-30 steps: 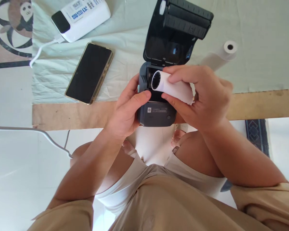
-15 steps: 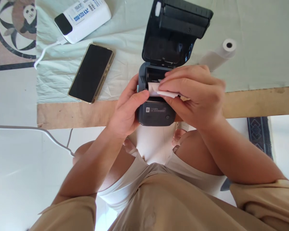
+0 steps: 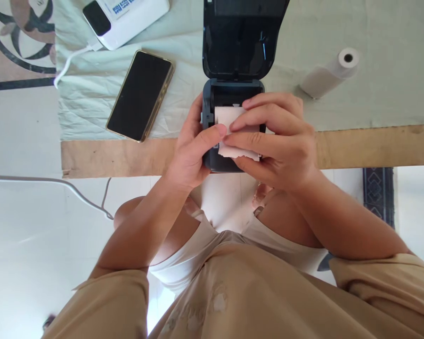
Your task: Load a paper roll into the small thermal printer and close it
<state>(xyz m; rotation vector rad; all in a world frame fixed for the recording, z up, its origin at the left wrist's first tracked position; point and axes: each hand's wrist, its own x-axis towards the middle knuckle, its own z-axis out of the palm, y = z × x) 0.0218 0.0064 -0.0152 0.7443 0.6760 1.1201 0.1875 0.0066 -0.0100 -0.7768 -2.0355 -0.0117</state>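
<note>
Gripping the near left corner of a small dark printer (image 3: 212,101), the left hand (image 3: 191,150) curls around its casing with the thumb laid across the front edge, its tip touching the paper. The right hand (image 3: 275,141) reaches in from the other side, fingers (image 3: 249,120) bent and pressed down on a white paper roll (image 3: 226,117) that sits in the printer's open bay; a loose tail of the paper (image 3: 238,151), soft and torn-edged, hangs over the front under those fingers. The printer is matte plastic with rounded corners, and its hinged lid (image 3: 238,42) stands open behind the bay, glossy and dark inside.

Left of it lies a smartphone (image 3: 140,95), flat, black-screened, with a gold rim, and beyond that a white power bank (image 3: 127,19) with a white cable (image 3: 70,61) trailing off. To the right, well apart, a second paper roll (image 3: 330,73) lies on its side, its hollow core showing. All rest on a creased pale green cloth (image 3: 374,94) spread over a low wooden board (image 3: 374,146) with a bare, worn front edge. Below are a pale tiled floor (image 3: 28,226), a grey cord (image 3: 56,186), and the person's knees and tan sleeves.

A second ago the right hand held the roll tilted above the bay with its core end showing; now the roll is seated inside, and the hand has flattened over it.
</note>
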